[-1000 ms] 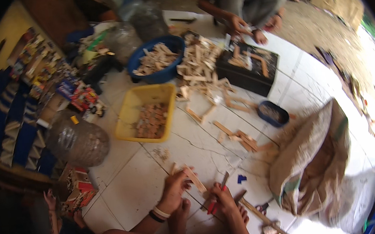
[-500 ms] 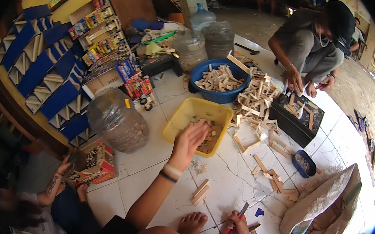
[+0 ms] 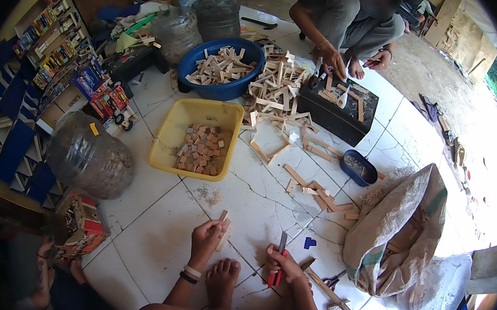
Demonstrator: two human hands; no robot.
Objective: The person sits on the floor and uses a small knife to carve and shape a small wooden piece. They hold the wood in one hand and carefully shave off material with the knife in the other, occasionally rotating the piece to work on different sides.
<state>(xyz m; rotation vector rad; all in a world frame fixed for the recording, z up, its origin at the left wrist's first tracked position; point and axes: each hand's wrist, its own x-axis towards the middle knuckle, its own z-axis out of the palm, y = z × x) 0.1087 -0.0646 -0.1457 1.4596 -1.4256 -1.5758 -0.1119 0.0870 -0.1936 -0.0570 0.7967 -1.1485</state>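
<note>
My left hand (image 3: pixel 207 239) is low at the middle, its fingers closed at the near side of a few short wooden strips (image 3: pixel 224 234) on the white tiles. Its fingertips appear to pinch the end of one strip. To the right, my right hand (image 3: pixel 283 261) grips a red-handled knife (image 3: pixel 282 243), the blade pointing up and away from me. Beyond my hands is a yellow basin (image 3: pixel 158 141) with many small, square wooden pieces (image 3: pixel 202 149) inside. A small blue plastic piece (image 3: pixel 310 243) lies beside my right hand.
A blue basin (image 3: pixel 193 88) holds wooden strips, with a large pile (image 3: pixel 275 91) beside it. At the far right another person (image 3: pixel 336 12) squats over a black box (image 3: pixel 342 122). A woven sack (image 3: pixel 389 225) stands at right, a clear plastic container (image 3: pixel 88 153) at left.
My left hand has drawn back from over the yellow basin to the wooden strips on the floor, and its fingers have closed. My right hand still holds the knife; the view has shifted.
</note>
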